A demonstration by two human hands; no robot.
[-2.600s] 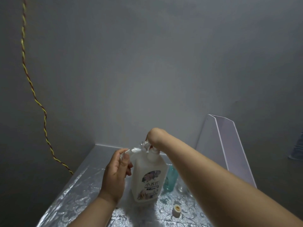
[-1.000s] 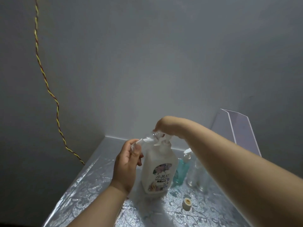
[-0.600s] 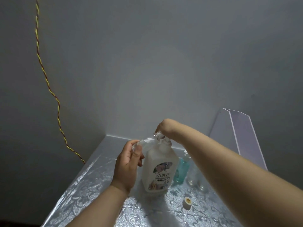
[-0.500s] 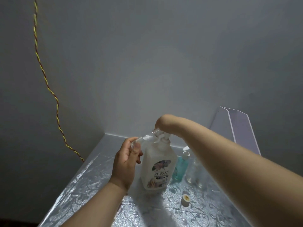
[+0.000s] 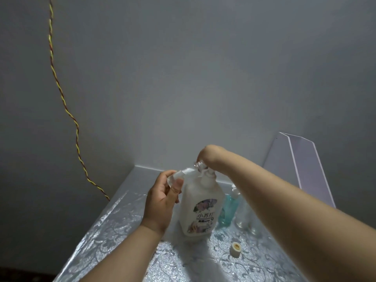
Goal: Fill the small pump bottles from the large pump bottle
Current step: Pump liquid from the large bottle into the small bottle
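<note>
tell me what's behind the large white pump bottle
A teal small bottle with a white pump stands behind its right side, partly hidden by the large pump bottle. Clear bottles stand further right, tops covered by the right forearm. Whatever sits directly behind is hidden.

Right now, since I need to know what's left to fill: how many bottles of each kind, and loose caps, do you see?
Large white bottle: 1
Teal bottle: 1
Clear bottle in left hand: 1
Standing clear bottles, partly hidden: 2
Cap: 1
Total: 6
</note>
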